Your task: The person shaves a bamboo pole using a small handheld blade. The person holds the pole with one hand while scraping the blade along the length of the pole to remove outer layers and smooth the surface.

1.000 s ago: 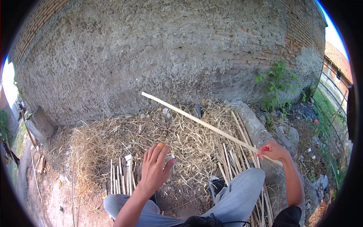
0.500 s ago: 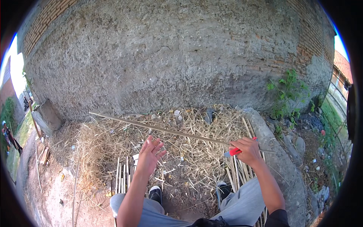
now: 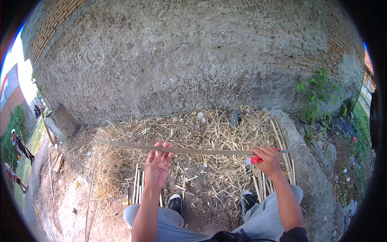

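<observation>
**Bamboo strip held level across both hands**

A long, thin, pale bamboo strip (image 3: 189, 150) lies nearly horizontal across the middle of the frame, running from centre left to centre right, above a bed of dry yellow straw shavings (image 3: 209, 133).

Left hand (image 3: 158, 166): positioned just left of frame centre, palm toward the camera, fingers extended and slightly spread. The fingertips touch the strip from below; the hand is not wrapped around it.

Right hand (image 3: 267, 160): positioned right of centre, fingers curled tight around the strip together with a small red-handled tool (image 3: 255, 160). The tool's blade end is too small to make out.

The two hands are well apart along the strip's length.

Surroundings:
- A rough grey plastered wall (image 3: 193, 60) fills the upper half of the frame, with brick showing at the upper left and upper right.
- A bundle of cut bamboo slats (image 3: 282, 153) lies at the right, beside a grey concrete kerb (image 3: 306, 161).
- More slats (image 3: 138, 185) lie below the left hand.
- The person's grey-trousered legs (image 3: 266, 218) and dark shoes (image 3: 175, 203) occupy the lower centre.
- A green weed (image 3: 318, 94) grows at the right of the wall.
</observation>
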{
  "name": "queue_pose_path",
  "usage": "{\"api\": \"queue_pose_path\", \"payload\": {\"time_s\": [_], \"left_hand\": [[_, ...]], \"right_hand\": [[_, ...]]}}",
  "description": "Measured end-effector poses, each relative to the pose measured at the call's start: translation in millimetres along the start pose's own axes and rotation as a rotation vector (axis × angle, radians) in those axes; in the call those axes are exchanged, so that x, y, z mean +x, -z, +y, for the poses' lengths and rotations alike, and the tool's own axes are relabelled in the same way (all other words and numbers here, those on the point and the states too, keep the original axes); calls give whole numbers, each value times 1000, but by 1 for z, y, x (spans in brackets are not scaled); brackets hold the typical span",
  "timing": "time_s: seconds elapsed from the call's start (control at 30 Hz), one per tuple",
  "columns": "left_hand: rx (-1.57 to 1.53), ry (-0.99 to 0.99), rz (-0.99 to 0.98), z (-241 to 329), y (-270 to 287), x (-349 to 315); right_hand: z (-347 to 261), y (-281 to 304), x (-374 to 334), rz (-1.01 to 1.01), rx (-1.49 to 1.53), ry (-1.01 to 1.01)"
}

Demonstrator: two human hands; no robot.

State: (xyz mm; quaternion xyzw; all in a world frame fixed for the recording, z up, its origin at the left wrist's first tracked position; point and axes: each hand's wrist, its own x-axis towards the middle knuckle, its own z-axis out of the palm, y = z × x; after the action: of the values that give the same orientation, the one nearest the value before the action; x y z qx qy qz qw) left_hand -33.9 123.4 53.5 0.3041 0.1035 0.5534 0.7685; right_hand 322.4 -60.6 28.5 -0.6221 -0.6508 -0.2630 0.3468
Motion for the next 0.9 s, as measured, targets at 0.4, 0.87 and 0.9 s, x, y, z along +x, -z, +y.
{"api": "queue_pose_path", "payload": {"time_s": [0.4, 0.87, 0.9], "left_hand": [[321, 111, 274, -15, 12, -10], [522, 237, 288, -16, 6, -19], [606, 297, 261, -14, 3, -20]], "right_hand": [[13, 8, -7, -5, 106, -164], [34, -4, -12, 224, 167, -328], [38, -5, -13, 307, 140, -343]]}}
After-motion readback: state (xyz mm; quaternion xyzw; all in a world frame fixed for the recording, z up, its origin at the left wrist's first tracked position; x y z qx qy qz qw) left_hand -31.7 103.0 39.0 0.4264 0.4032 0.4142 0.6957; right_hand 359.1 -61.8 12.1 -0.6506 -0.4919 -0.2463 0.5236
